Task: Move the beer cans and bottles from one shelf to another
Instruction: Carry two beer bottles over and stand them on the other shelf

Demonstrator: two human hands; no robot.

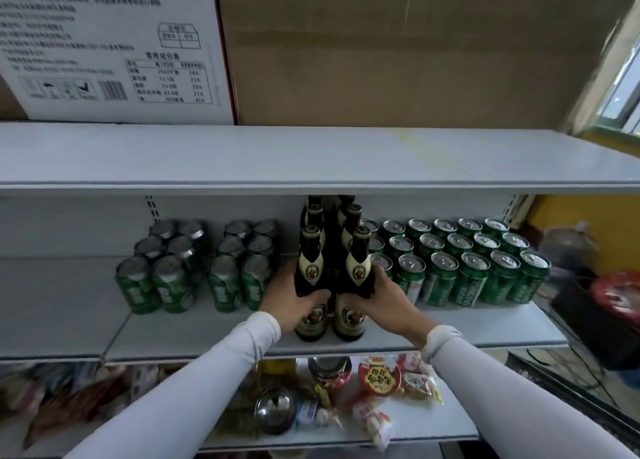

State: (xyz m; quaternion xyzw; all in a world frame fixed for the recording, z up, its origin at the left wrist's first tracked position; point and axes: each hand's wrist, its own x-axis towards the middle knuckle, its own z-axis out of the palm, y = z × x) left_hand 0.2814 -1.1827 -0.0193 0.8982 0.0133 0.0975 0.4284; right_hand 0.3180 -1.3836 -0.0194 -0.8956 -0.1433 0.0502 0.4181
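Note:
Dark beer bottles with cream labels stand in two rows at the middle of the middle shelf [485, 323]. My left hand [294, 301] is wrapped around the left bottle [309, 261], and my right hand [375, 294] grips the right bottle [358, 263]. Both held bottles sit slightly above two front bottles [348, 320] that stand on the shelf. Shrink-wrapped packs of green cans [194, 268] stand to the left. Several rows of loose green cans [471, 264] stand to the right. Further bottles behind are partly hidden under the upper shelf.
The upper shelf [311, 157] carries a white printed carton [114, 46] and a brown carton [398, 43] at its back. The lower shelf holds snack packets, a red-lidded cup [379, 377] and metal tins [275, 410]. A window is at the far right.

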